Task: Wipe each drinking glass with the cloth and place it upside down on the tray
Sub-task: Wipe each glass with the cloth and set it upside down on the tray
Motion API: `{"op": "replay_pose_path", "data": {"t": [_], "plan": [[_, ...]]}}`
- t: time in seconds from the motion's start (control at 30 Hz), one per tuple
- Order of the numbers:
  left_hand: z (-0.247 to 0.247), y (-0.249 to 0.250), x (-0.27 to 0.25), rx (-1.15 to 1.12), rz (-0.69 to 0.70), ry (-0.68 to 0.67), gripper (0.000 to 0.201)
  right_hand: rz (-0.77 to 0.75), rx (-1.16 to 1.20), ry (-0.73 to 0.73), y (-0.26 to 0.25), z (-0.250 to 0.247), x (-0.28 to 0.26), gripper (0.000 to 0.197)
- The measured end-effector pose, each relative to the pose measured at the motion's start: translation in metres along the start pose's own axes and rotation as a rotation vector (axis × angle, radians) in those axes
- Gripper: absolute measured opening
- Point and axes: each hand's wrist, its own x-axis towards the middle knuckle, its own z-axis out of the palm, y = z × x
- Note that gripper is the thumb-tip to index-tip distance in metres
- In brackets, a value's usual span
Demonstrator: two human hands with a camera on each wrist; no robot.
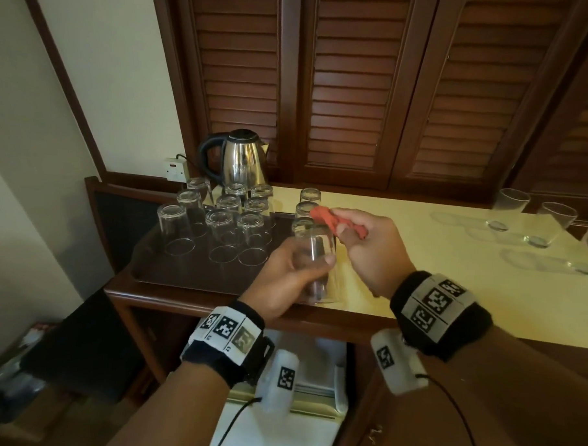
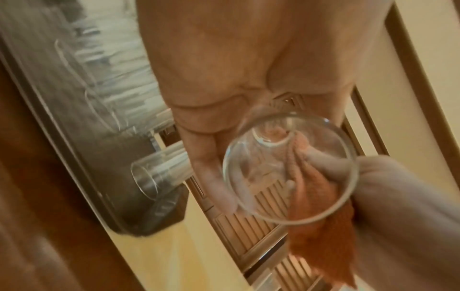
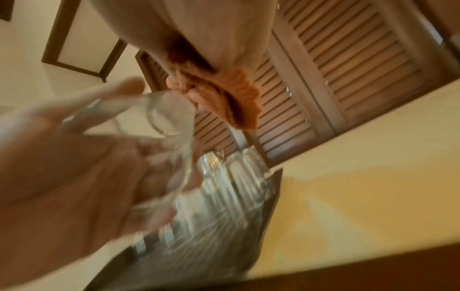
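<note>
**Wiping the held tumbler: steady it, work the cloth around, then invert it onto the tray**

The long desk with the pale yellow top and dark wood edging [image 1: 404, 231] carries everything. At its left end sits the dark brown rectangular tray [image 1: 173, 275], already holding a cluster of clear glasses standing upside down [image 1: 218, 226]; bare tray shows along its near edge and toward its near right corner. Along the desk's far right edge stand upright clear tumblers yet to be wiped [image 1: 514, 206]. A steel electric kettle with a black handle [image 1: 239, 157] stands behind the tray at the back left corner.

Above the desk's front edge, just right of the tray, the left hand [image 1: 285, 284] has its fingers [image 2: 214, 177] wrapped round the clear drinking glass [image 1: 316, 265], held with the base pointing away from the body. The right hand [image 1: 368, 250] has its fingers clenched on the bunched orange-red cloth [image 1: 333, 221], which sits at the far end of the glass; whether cloth and glass touch is hard to tell from the head view.

To do this step well, I judge the left grasp should stay low on the wall so the cloth can sweep base and sides, with the glass turned rather than the cloth dragged. Keep it over the desk in case it slips. Set it rim down in a bare spot near the tray's near edge, clear of its neighbours.
</note>
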Motion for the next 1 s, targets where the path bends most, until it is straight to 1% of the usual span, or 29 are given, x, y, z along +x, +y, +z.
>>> {"op": "replay_pose_path", "data": {"t": [0.13,0.2,0.27,0.33,0.4,0.43,0.5,0.57,0.63,0.7,0.8,0.87,0.93,1.0], "plan": [[-0.023,-0.012,-0.002,0.449,0.187,0.146,0.051,-0.333,-0.261,-0.147,-0.002,0.002,-0.001,0.035],[-0.028,-0.017,-0.007,0.675,0.283,0.207,0.053,-0.370,-0.318,-0.184,0.002,0.005,-0.001,0.036],[-0.027,-0.024,-0.010,0.795,0.345,0.233,0.063,-0.374,-0.309,-0.175,0.000,0.013,0.000,0.037],[-0.031,-0.028,-0.010,0.868,0.367,0.270,0.072,-0.421,-0.298,-0.160,-0.004,0.022,-0.003,0.037],[-0.042,-0.031,-0.010,0.903,0.358,0.332,0.077,-0.466,-0.315,-0.174,-0.002,0.026,-0.004,0.036],[-0.044,-0.032,-0.010,0.909,0.362,0.353,0.078,-0.460,-0.334,-0.179,0.000,0.026,-0.003,0.036],[-0.038,-0.034,-0.012,0.908,0.376,0.348,0.079,-0.425,-0.363,-0.162,0.001,0.027,0.001,0.038],[-0.033,-0.034,-0.011,0.889,0.380,0.361,0.078,-0.431,-0.321,-0.146,-0.004,0.032,0.000,0.037],[-0.036,-0.036,-0.012,0.853,0.377,0.408,0.077,-0.488,-0.263,-0.177,-0.004,0.034,-0.004,0.034],[-0.035,-0.037,-0.014,0.835,0.389,0.442,0.076,-0.506,-0.277,-0.184,0.001,0.029,-0.002,0.032],[-0.019,-0.037,-0.014,0.839,0.410,0.402,0.071,-0.451,-0.309,-0.135,0.001,0.030,0.003,0.032],[-0.019,-0.036,-0.010,0.817,0.411,0.433,0.068,-0.490,-0.262,-0.146,-0.001,0.032,-0.001,0.031],[-0.026,-0.036,-0.010,0.804,0.412,0.468,0.073,-0.531,-0.270,-0.159,0.005,0.025,-0.003,0.030],[-0.023,-0.035,-0.011,0.818,0.419,0.465,0.076,-0.516,-0.322,-0.124,0.009,0.019,0.004,0.030]]}}
